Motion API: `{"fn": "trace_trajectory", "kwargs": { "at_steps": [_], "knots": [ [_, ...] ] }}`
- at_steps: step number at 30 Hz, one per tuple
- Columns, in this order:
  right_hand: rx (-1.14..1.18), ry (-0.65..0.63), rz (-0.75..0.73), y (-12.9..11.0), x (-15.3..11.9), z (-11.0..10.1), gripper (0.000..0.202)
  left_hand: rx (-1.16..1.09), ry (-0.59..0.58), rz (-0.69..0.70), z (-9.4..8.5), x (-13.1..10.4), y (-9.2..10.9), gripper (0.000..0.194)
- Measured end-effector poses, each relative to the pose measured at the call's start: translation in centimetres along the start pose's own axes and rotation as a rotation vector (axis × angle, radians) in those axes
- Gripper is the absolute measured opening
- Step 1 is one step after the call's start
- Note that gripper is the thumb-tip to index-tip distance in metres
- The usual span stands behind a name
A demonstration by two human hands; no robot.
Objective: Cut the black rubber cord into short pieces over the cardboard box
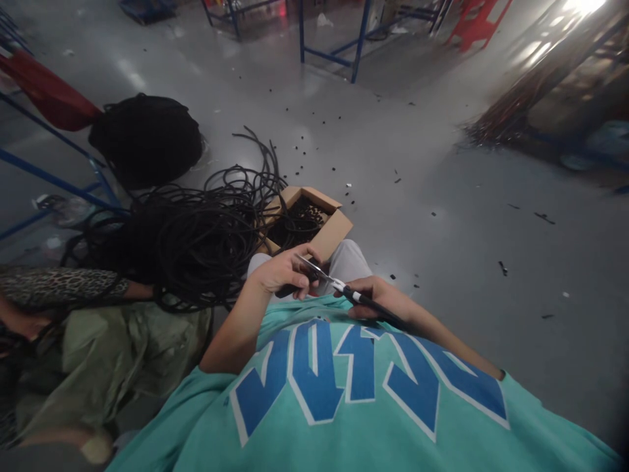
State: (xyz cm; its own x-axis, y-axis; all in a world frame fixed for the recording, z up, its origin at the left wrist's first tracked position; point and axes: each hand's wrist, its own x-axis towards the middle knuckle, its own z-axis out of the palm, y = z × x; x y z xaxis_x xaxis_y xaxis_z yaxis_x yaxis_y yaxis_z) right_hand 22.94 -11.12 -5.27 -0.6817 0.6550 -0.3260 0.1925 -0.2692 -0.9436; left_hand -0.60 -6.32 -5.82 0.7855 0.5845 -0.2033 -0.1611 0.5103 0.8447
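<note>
Near my lap, my left hand (291, 270) is closed round a short black piece (287, 290), whose exact shape is unclear. Wrapped on a dark-handled tool with a pointed metal tip (339, 284), my right hand (381, 298) holds it so that the tip reaches across to the left fingers. Just beyond my hands, between my knees, an open cardboard box (335, 235) holds many small black pieces (307, 213) and some black tubing. A large tangled heap of black tubing (196, 229) lies left of the box, and some strands run over the box's edge.
A black bundle (147, 141) stands behind the heap. At the left sits another person (113, 347), with hands near the tubing. Blue metal frames (329, 58) and a red stool (476, 25) stand farther back. Small black scraps dot the floor (422, 164); wire bundles (511, 111) are at the right.
</note>
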Motion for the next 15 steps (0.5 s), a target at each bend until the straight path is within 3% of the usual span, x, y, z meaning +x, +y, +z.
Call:
{"fn": "trace_trajectory", "kwargs": {
  "at_steps": [7, 11, 13, 15],
  "knots": [
    [0.001, 0.127, 0.036, 0.3, -0.6, -0.2, 0.040, 0.089, 0.206, 0.096, -2.0, 0.1, 1.0, 0.046],
    [0.061, 0.190, 0.088, 1.2, -0.9, -0.4, 0.046, 0.190, 0.478, 0.182, -5.6, 3.9, 2.9, 0.050],
    [0.067, 0.225, 0.098, 1.6, -1.0, -0.5, 0.047, 0.260, 0.689, 0.236, -7.9, 6.5, 4.2, 0.055],
    [0.058, 0.261, 0.112, 2.0, -1.2, -0.5, 0.048, 0.283, 0.838, 0.212, -9.7, 8.8, 5.2, 0.045]
  ]
}}
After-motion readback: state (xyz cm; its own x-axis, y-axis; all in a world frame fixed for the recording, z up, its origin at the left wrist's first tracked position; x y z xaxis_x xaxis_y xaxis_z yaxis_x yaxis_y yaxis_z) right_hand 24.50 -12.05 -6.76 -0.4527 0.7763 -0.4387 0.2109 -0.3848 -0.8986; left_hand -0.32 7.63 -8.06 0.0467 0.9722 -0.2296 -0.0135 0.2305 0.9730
